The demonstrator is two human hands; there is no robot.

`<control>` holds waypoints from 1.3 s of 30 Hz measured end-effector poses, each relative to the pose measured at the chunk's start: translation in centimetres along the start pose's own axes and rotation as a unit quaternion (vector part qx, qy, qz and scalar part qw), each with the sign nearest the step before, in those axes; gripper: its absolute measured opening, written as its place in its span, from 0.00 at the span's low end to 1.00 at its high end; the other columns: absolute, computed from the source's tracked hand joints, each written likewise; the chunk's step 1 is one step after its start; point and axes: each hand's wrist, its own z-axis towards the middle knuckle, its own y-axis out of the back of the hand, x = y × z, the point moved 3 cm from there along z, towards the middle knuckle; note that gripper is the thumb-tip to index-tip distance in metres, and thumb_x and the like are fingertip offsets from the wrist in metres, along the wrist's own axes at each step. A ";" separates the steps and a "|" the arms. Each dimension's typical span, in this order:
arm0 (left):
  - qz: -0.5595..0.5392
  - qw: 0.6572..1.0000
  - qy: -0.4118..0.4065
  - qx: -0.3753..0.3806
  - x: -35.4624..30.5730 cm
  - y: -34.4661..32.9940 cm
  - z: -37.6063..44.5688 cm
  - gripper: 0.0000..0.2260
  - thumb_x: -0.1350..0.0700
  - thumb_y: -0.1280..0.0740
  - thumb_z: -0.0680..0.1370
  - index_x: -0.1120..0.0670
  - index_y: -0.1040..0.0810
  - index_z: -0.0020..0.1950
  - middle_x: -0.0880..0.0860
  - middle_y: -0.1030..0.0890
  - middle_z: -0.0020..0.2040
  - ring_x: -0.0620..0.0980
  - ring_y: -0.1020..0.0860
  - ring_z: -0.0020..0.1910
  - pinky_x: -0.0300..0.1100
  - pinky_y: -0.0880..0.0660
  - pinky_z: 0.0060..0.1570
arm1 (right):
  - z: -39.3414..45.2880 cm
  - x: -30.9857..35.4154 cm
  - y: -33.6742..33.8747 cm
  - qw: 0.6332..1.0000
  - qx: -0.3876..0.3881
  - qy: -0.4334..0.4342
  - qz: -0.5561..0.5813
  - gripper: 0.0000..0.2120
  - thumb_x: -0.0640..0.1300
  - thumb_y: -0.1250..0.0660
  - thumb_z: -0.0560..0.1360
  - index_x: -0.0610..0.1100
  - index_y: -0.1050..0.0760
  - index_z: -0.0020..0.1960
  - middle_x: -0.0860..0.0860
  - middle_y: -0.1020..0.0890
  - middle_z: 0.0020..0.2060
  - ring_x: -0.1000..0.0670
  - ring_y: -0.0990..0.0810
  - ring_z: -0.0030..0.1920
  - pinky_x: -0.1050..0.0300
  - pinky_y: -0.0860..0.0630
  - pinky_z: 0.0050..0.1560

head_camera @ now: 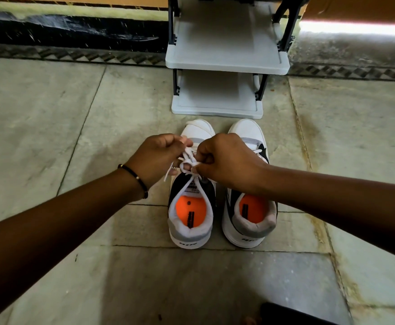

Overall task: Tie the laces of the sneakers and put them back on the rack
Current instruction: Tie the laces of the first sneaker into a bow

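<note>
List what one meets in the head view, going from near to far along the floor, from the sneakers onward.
Left sneaker and right sneaker side by side → both hands on the white laces → shoe rack → wall base.

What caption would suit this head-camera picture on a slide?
Both hands, left hand and right hand, tie the white laces of the left sneaker, in front of the empty rack.

Matt grey plastic rack [227, 64], smooth worn stone floor [51, 113], white woven-cloth laces [188, 160].
</note>
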 end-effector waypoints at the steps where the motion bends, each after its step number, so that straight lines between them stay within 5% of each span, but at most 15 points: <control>1: 0.013 1.000 -0.001 -0.005 0.1 0.1 0.0 0.07 0.56 0.40 0.78 0.49 0.23 0.46 0.51 0.20 0.42 0.47 0.22 0.38 0.35 0.23 0.34 | 0.0 0.0 0.0 1.000 0.001 0.004 -0.006 0.10 0.45 0.31 0.71 0.37 0.20 0.40 0.42 0.18 0.35 0.45 0.22 0.37 0.56 0.29 0.38; 6: 0.049 0.999 0.010 0.015 -0.1 0.3 -0.3 0.08 0.63 0.33 0.74 0.49 0.24 0.47 0.54 0.17 0.45 0.49 0.20 0.43 0.42 0.24 0.40 | -0.5 -0.1 -0.3 1.000 0.005 0.006 -0.016 0.08 0.43 0.32 0.71 0.38 0.20 0.42 0.46 0.18 0.35 0.47 0.22 0.37 0.57 0.27 0.39; 11: 0.112 0.993 -0.007 0.028 -1.1 0.6 -0.4 0.13 0.71 0.33 0.71 0.58 0.24 0.51 0.52 0.20 0.37 0.36 0.21 0.30 0.26 0.27 0.26 | -0.6 0.0 -0.4 0.998 0.000 0.018 -0.052 0.07 0.44 0.33 0.72 0.41 0.21 0.43 0.50 0.25 0.33 0.49 0.27 0.36 0.57 0.30 0.37; 14: 0.162 0.986 -0.031 0.019 -1.4 0.8 -0.6 0.11 0.69 0.30 0.69 0.57 0.23 0.47 0.51 0.20 0.36 0.43 0.21 0.34 0.24 0.25 0.31 | -0.6 0.1 -0.5 0.997 0.001 0.028 -0.068 0.07 0.45 0.34 0.73 0.41 0.21 0.43 0.50 0.25 0.32 0.49 0.28 0.35 0.57 0.31 0.37; 18: 0.167 0.984 -0.055 0.016 -1.9 1.1 -0.8 0.10 0.68 0.28 0.67 0.57 0.22 0.44 0.51 0.21 0.36 0.38 0.22 0.28 0.23 0.26 0.30 | -0.6 0.3 -0.1 0.997 -0.007 0.034 -0.069 0.07 0.45 0.35 0.73 0.42 0.21 0.44 0.48 0.23 0.33 0.48 0.27 0.36 0.55 0.30 0.37; 23: 0.220 0.971 -0.093 0.007 -1.9 1.2 -0.7 0.06 0.63 0.28 0.70 0.54 0.21 0.44 0.53 0.19 0.38 0.47 0.22 0.37 0.31 0.25 0.38 | -0.5 0.4 0.2 0.994 0.000 0.043 -0.101 0.09 0.45 0.34 0.74 0.42 0.21 0.49 0.43 0.18 0.41 0.46 0.24 0.39 0.52 0.25 0.41; 27: 0.227 0.969 -0.095 0.015 -1.0 1.6 -0.5 0.07 0.62 0.30 0.72 0.50 0.21 0.39 0.48 0.21 0.34 0.37 0.24 0.31 0.27 0.29 0.37 | -0.8 -0.1 0.5 0.989 0.014 0.021 -0.147 0.12 0.45 0.33 0.73 0.42 0.23 0.54 0.42 0.18 0.44 0.41 0.20 0.46 0.51 0.24 0.41; 32: 0.264 0.962 -0.062 -0.020 0.3 2.9 0.1 0.06 0.62 0.33 0.74 0.54 0.18 0.44 0.48 0.21 0.33 0.37 0.23 0.31 0.22 0.30 0.32 | -1.6 -1.3 0.6 0.976 0.073 -0.006 -0.205 0.06 0.43 0.35 0.74 0.41 0.21 0.45 0.44 0.20 0.36 0.42 0.20 0.43 0.58 0.33 0.37; 39: 0.457 0.887 -0.031 -0.058 1.6 3.0 0.5 0.11 0.61 0.38 0.76 0.49 0.18 0.46 0.48 0.25 0.38 0.55 0.24 0.47 0.51 0.26 0.53 | -3.2 -0.3 0.5 0.954 0.179 -0.014 -0.239 0.08 0.39 0.36 0.72 0.38 0.24 0.51 0.42 0.22 0.41 0.49 0.30 0.38 0.57 0.31 0.38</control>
